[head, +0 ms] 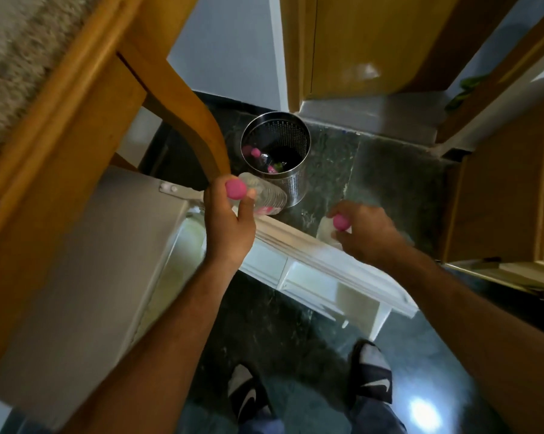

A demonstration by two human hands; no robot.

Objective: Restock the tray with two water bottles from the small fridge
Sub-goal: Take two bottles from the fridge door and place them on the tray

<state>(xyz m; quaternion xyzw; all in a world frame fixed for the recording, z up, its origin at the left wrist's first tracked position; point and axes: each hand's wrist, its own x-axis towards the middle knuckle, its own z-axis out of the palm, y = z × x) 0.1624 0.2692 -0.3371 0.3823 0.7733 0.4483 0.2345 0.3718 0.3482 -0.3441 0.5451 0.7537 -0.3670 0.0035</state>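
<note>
My left hand grips a clear water bottle near its pink cap, and the bottle lies tilted above the fridge's top corner. My right hand holds a second clear water bottle by its pink cap, mostly hidden under my fingers. The small grey fridge stands at lower left with its white door swung open between my arms. No tray is in view.
A perforated steel waste bin holding discarded bottles stands on the dark stone floor just beyond the fridge. A wooden chair arm curves over the fridge. Wooden cabinets are at right, a wooden door ahead. My sandalled feet are below.
</note>
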